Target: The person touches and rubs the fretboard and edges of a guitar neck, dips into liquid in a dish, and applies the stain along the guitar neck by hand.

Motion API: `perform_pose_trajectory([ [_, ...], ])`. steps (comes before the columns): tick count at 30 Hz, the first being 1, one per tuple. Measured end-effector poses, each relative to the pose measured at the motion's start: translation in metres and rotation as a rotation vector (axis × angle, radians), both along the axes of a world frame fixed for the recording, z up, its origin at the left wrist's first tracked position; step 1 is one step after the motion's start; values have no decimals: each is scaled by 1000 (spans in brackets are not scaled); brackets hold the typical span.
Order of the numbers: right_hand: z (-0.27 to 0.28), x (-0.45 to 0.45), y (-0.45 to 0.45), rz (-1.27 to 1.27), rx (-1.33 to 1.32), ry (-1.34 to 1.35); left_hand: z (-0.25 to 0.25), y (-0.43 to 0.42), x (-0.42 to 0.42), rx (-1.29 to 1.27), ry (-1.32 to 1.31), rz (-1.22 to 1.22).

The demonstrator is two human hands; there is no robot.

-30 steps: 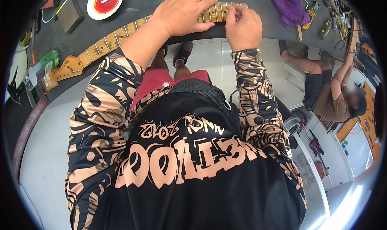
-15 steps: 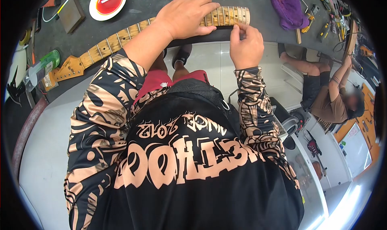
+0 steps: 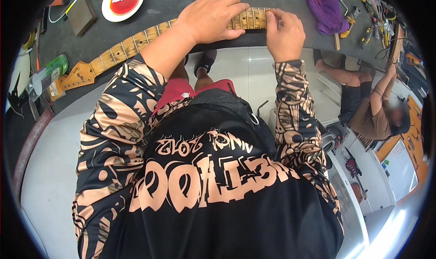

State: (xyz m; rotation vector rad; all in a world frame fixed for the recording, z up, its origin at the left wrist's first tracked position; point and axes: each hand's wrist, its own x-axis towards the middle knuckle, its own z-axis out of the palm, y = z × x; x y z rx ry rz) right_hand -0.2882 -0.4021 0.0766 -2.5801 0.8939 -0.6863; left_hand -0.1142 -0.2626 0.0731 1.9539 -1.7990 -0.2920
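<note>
A wooden guitar neck [image 3: 116, 54] with dark-streaked grain lies along the edge of the dark bench, its headstock [image 3: 78, 76] at the left. My left hand [image 3: 209, 19] grips the neck near its right end, fingers across the fretboard and thumb on the near edge. At that right end, my right hand [image 3: 287, 32] has its thumb and curled fingers pressed together over the last frets. Whatever lies between those fingertips is too small or hidden to make out.
On the bench [image 3: 168, 4] are a white plate [image 3: 107, 13] of red liquid, a brown block [image 3: 81, 16], a green-labelled bottle [image 3: 49, 74], a purple cloth [image 3: 324, 11] and several tools [image 3: 364, 35]. Another person [image 3: 370, 116] sits at the right.
My right hand moved from the neck's end down to its near edge, then back up over the last frets. The neck shifted slightly; my left hand stays on it.
</note>
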Motion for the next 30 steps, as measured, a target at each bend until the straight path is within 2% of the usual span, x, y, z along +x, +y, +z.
perform_pose_trajectory([
  [4,7,3,7,27,71,-30,-2,1,0,-14,1,2],
  [7,-2,17,-1,101,-41,-9,-2,0,-1,-29,-5,8],
  [15,1,-27,30,83,1,86,-4,0,0,-15,6,8],
  [22,6,3,0,127,-83,95,-4,1,0,-28,-6,7],
  [26,4,8,-11,155,-30,35,19,-5,7,-33,33,-60],
  [30,14,-16,10,186,-70,157,15,-4,4,-64,47,-55],
])
